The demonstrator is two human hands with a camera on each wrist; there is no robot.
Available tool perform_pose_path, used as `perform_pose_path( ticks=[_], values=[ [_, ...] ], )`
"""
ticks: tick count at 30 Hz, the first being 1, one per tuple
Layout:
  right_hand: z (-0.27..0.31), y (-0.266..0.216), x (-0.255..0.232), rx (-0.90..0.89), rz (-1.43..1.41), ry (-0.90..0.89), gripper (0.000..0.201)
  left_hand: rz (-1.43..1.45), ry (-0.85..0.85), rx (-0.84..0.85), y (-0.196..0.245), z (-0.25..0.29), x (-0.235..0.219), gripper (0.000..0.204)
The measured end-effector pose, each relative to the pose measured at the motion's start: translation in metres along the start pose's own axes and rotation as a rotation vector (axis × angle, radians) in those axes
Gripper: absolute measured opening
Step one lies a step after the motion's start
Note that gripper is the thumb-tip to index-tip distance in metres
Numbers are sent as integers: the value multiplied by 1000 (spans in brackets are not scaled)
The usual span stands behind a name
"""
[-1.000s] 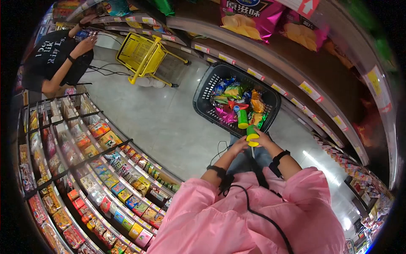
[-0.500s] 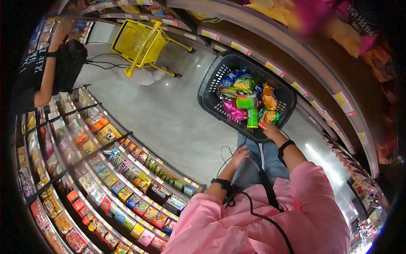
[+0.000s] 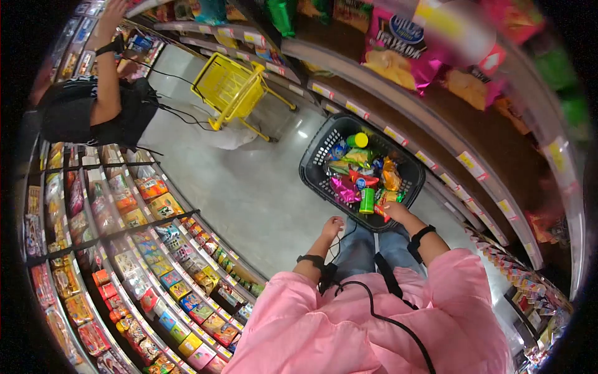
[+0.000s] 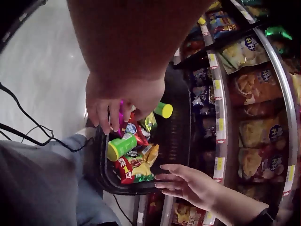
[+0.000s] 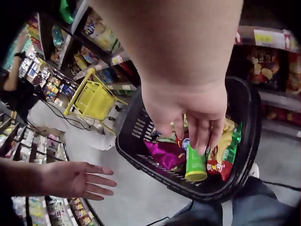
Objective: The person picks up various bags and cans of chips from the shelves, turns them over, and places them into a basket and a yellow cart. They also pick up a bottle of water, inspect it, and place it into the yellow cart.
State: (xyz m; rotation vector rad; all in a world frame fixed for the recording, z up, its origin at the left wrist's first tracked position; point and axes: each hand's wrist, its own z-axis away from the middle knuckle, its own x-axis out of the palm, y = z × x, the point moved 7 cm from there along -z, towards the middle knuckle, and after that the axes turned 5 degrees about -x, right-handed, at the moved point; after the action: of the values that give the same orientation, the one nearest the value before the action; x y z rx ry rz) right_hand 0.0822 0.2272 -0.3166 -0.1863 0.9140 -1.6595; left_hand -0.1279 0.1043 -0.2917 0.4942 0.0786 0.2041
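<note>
A black basket stands on the floor in front of me, filled with snack bags. Inside lie two green cans: one can near the close rim, the other, a yellow-lidded can, at the far end. My right hand hangs over the near right corner, fingers extended, beside a red-and-green chip bag. Nothing is gripped in it. My left hand hovers left of the basket, fingers loose, holding nothing. A magenta bag and an orange bag lie among the others.
Snack shelves run close along the basket's right side. More stocked shelves curve along the left. A yellow cart stands up the aisle, with another person beside it. My legs are just behind the basket.
Both hands held a green can over the basket a second ago; they have let it go and parted. One can has moved to the basket's far end. The left hand has drawn back left.
</note>
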Motion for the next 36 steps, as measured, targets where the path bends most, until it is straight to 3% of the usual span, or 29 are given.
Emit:
perform_pose_path(
  ticks=[1,5,8,12,13,15,17,19,21,24,26,30,36],
  values=[
    [18,-16,-26,-192,-21,291,26,11,35,35,11,3,-4,28],
    [49,-34,-76,-206,44,223,26,-68,52,57,50,13,-3,21],
    [83,-35,-112,-242,-151,372,24,-38,-16,204,80,6,7,21],
    [174,-126,-173,-412,-326,487,22,-93,-38,295,114,31,23,22],
    [193,-153,-185,-535,-299,476,24,-118,-45,322,118,36,27,21],
    [273,-239,-213,-614,192,656,27,-134,-36,288,112,27,34,22],
    [359,-326,-219,-881,696,830,31,-165,-44,293,113,31,43,22],
    [431,-379,-219,-1151,553,863,30,-215,-72,323,122,62,58,22],
    [489,-408,-214,-1439,421,753,26,-192,-148,330,109,43,67,22],
    [547,-435,-203,-1662,397,715,11,-143,-247,339,84,4,72,23],
    [563,-442,-197,-1764,406,687,11,-131,-150,276,113,70,87,23],
    [573,-432,-188,-1851,413,639,11,-207,-161,276,117,76,103,18],
    [588,-416,-181,-1927,404,613,12,-148,-105,230,100,89,108,27]
  ],
)
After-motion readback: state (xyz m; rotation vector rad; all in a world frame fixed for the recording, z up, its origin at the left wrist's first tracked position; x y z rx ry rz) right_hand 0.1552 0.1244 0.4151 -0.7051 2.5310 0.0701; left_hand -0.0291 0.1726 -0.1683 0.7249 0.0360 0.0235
